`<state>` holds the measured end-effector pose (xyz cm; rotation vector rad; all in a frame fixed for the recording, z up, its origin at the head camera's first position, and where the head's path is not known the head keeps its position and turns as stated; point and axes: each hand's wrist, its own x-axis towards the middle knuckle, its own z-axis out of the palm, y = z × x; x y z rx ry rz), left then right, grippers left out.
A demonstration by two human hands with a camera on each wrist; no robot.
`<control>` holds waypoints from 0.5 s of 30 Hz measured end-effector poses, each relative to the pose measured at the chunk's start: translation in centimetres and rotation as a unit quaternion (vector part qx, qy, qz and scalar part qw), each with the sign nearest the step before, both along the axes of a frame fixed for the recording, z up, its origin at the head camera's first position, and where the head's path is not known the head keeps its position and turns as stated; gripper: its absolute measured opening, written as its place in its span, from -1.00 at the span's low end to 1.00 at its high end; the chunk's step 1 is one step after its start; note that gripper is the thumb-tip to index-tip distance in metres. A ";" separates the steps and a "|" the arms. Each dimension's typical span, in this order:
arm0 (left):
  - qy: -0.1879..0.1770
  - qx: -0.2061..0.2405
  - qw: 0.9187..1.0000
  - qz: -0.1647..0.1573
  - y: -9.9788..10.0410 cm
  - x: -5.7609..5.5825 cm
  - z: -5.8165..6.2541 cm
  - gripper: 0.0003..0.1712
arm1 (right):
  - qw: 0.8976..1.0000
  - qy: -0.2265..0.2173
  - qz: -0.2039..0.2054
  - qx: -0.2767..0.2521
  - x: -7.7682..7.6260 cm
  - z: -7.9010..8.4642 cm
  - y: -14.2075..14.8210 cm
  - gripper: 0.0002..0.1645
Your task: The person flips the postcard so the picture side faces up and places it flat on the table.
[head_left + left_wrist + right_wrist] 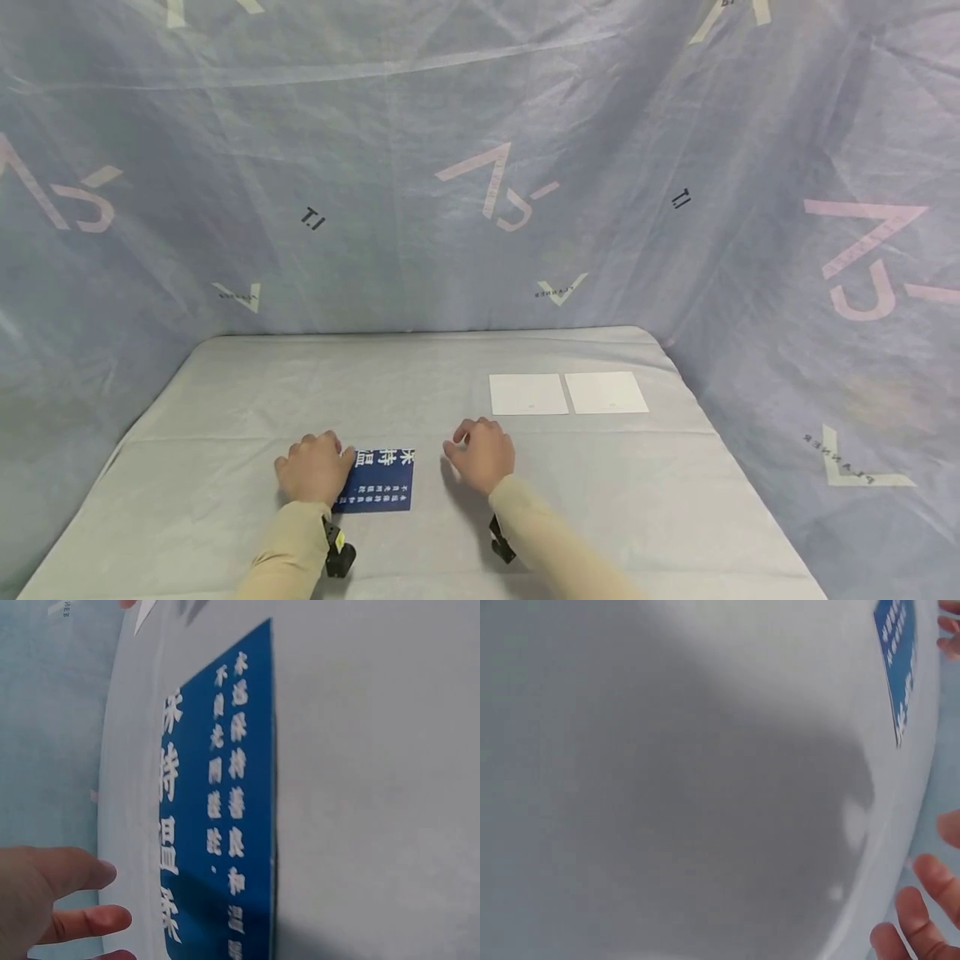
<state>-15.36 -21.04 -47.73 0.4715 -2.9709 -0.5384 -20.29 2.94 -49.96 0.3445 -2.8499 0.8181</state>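
Note:
A dark blue card [386, 487] with rows of white characters lies on the cloth-covered table, upside down as the head view sees it. My left hand [313, 468] is over the card's left side and hides part of it. In the left wrist view its fingers [94, 920] are spread and loosely bent beside the card [251, 787], with nothing pinched between them. To the right of the card, apart from it, my right hand [483, 454] is held over the cloth with loosely curved fingers [913, 911] and nothing in its grasp. Its shadow falls on the cloth below.
Two white cards lie side by side farther back on the right, the left one [528, 394] close to the right one [606, 392]. Pale grey cloth [652, 517] covers the table. Grey-blue curtains with printed letters [405, 250] hang behind and at the sides.

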 end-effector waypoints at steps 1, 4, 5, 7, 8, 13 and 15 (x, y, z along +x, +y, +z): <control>0.002 0.001 1.000 -0.002 0.2 -0.1 0.0 -0.67 | 1.000 -0.006 -0.002 -0.006 0.0 0.2 0.3 -0.78; 0.007 0.003 1.000 -0.008 0.6 -0.4 0.1 -0.67 | 1.000 -0.018 -0.007 -0.016 -0.1 0.8 1.1 -0.75; 0.009 0.003 1.000 -0.010 0.8 -0.5 0.1 -0.67 | 1.000 -0.022 -0.008 -0.020 -0.1 0.9 1.3 -0.75; 0.011 0.002 1.000 -0.012 1.1 -0.6 0.1 -0.67 | 0.999 -0.026 -0.009 -0.022 -0.2 1.1 1.7 -0.74; 0.012 0.002 1.000 -0.013 1.3 -0.7 0.1 -0.68 | 0.999 -0.027 -0.010 -0.023 -0.2 1.2 1.9 -0.74; 0.013 0.003 1.000 -0.022 2.2 -0.9 0.4 -0.67 | 0.999 -0.017 -0.014 -0.029 -0.5 1.5 2.9 -0.74; 0.015 0.004 1.000 -0.027 2.6 -1.0 0.5 -0.66 | 0.999 -0.013 -0.018 -0.030 -0.6 1.7 3.3 -0.74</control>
